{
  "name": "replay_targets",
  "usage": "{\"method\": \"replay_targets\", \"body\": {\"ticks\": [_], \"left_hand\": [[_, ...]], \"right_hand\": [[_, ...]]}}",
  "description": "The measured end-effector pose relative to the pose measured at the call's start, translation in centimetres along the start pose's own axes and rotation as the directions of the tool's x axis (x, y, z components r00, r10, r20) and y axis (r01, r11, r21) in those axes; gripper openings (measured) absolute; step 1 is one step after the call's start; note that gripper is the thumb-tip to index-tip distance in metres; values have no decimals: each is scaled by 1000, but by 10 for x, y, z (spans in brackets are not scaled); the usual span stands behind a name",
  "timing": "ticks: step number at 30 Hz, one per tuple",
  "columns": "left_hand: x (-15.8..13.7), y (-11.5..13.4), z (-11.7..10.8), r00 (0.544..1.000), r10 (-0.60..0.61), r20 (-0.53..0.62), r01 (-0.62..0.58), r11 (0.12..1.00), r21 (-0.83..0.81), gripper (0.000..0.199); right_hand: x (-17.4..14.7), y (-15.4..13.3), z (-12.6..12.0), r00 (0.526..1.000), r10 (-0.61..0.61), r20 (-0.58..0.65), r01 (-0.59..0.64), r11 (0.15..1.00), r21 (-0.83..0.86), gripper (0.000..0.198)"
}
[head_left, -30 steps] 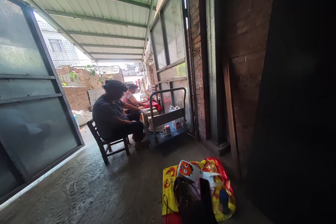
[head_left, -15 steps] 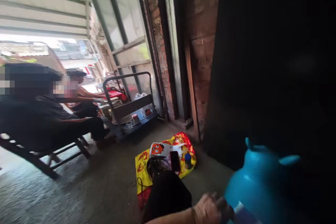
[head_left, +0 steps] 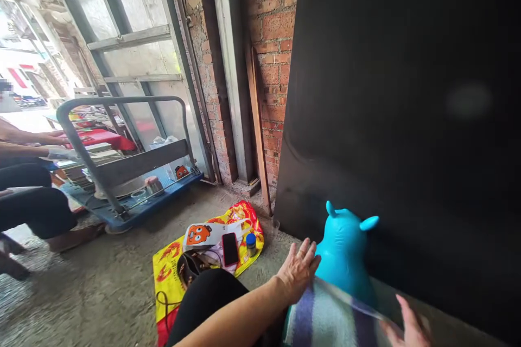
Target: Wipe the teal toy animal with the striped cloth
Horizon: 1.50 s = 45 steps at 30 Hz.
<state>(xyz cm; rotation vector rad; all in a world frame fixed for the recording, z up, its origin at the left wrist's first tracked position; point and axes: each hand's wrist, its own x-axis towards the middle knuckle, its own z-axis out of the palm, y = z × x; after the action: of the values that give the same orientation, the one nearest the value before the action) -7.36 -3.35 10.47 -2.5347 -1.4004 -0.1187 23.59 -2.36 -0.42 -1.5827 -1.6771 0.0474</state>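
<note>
A turquoise inflatable toy animal (head_left: 344, 249) with two ear-like knobs stands low at the right. In front of it lies a cloth (head_left: 325, 314) with white, purple and greenish stripes. My left hand (head_left: 299, 268) rests at the cloth's left corner beside the toy, its fingers stretched out and its thumb hidden. At the cloth's right edge is my right hand (head_left: 409, 325), cut off by the frame, with its visible fingers apart. The cloth's upper edge runs between both hands.
Left of my knee (head_left: 215, 293), a yellow-red sheet (head_left: 166, 265) bears a phone (head_left: 230, 249), a blue-lidded jar (head_left: 251, 245) and a brown bag (head_left: 191, 268). A platform trolley (head_left: 150, 209) stands beyond; a person (head_left: 36, 195) sits at the left. A black panel (head_left: 391, 119) fills the right.
My view has swung right and sharpened. My left hand, closed and blurred before, now has its fingers stretched out. My right hand has come into view, and more of the cloth shows.
</note>
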Motion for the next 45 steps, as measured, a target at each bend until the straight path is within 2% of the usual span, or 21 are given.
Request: {"method": "replay_targets", "body": {"ticks": [2, 4, 8, 11, 15, 19, 23, 25, 28, 29, 31, 34, 36, 40, 42, 45], "left_hand": [[4, 10, 29, 999, 43, -3, -43, 999, -24, 57], [0, 26, 53, 998, 63, 7, -62, 996, -59, 60], [-17, 54, 88, 998, 36, 46, -31, 993, -115, 63], [-24, 63, 105, 997, 47, 65, -35, 986, -164, 65], [-24, 62, 113, 999, 0, 54, 10, 983, -185, 53], [-22, 63, 111, 1000, -2, 15, 5, 983, -182, 52], [-22, 67, 107, 999, -24, -25, 20, 990, -137, 49], [-22, 68, 105, 999, -19, -40, 14, 993, -119, 48], [-23, 68, 105, 998, -10, -57, 4, 994, -107, 50], [-23, 68, 105, 998, -8, -60, 1, 994, -110, 51], [-24, 68, 107, 998, -13, -64, 5, 992, -124, 51], [-24, 69, 107, 997, -15, -79, 5, 991, -132, 49], [-23, 68, 105, 996, -1, -89, -11, 992, -125, 46], [-23, 65, 100, 994, 67, -91, -80, 985, -156, 43], [-24, 64, 101, 993, 75, -94, -92, 978, -185, 45], [-26, 64, 107, 995, 40, -96, -61, 972, -226, 45]], "right_hand": [[-8, 0, 24, 998, -11, -56, 9, 999, -33, 81], [-30, -7, 43, 998, -38, -56, 36, 999, -37, 72], [-75, -31, 67, 980, -184, 80, 191, 977, -89, 55], [-88, -44, 74, 973, -174, 150, 206, 949, -240, 51], [-84, -55, 68, 975, -78, 206, 153, 914, -376, 55], [-69, -55, 57, 970, -68, 235, 138, 946, -295, 54], [-40, -44, 49, 963, -39, 265, 107, 964, -245, 49], [-20, -40, 47, 928, 2, 372, 93, 967, -238, 43], [7, -38, 43, 802, 46, 595, 115, 966, -230, 33], [14, -38, 42, 767, 52, 640, 128, 964, -233, 32], [24, -38, 44, 739, 58, 671, 145, 959, -242, 30], [35, -33, 52, 746, 80, 661, 130, 956, -263, 28], [46, -27, 58, 767, 134, 628, 87, 947, -309, 27], [64, -27, 57, 884, 242, 400, -57, 905, -422, 31], [57, -37, 52, 923, 241, 298, -100, 902, -421, 33], [22, -55, 48, 953, 129, 276, -54, 963, -263, 35]]}}
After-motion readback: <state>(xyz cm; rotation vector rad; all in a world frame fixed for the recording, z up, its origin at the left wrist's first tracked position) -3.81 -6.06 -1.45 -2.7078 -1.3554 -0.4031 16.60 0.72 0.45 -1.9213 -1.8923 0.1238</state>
